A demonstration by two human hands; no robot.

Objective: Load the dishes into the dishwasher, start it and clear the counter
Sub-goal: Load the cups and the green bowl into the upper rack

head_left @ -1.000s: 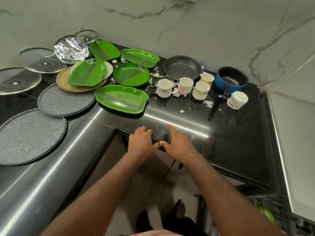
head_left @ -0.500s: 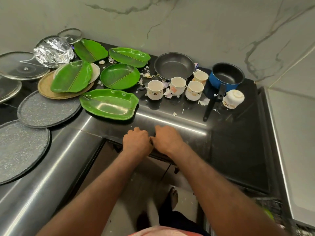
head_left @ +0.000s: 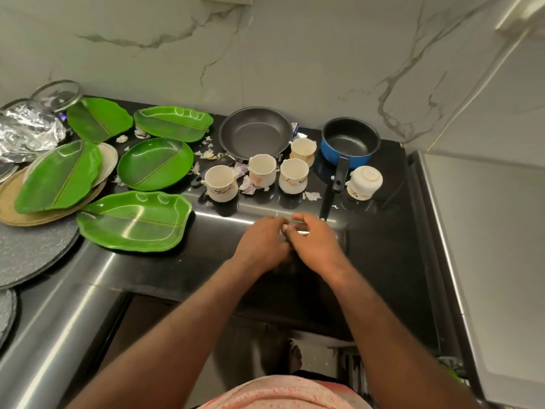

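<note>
My left hand [head_left: 262, 243] and my right hand [head_left: 317, 245] hover side by side over the black counter [head_left: 380, 246], fingertips touching, fingers curled, nothing visible in them. Just behind them stand three upright white cups [head_left: 220, 183] [head_left: 262, 170] [head_left: 294, 175], a fourth [head_left: 303, 149] further back, and one upside down [head_left: 365, 182]. A black frying pan [head_left: 256, 131] and a blue saucepan [head_left: 350, 140], handle toward me, sit at the wall. Several green leaf-shaped plates [head_left: 134, 220] [head_left: 154, 163] lie to the left.
Peel scraps [head_left: 247, 184] litter the counter among the cups. Crumpled foil [head_left: 28, 131], a glass lid [head_left: 57, 94], woven mats [head_left: 17, 215] and grey round mats [head_left: 32, 249] fill the left. A dishwasher rack [head_left: 449, 369] shows at lower right, below the steel surface [head_left: 486, 246].
Both hands have left the counter's front edge and moved forward over the counter toward the cups, still together. The view has shifted right.
</note>
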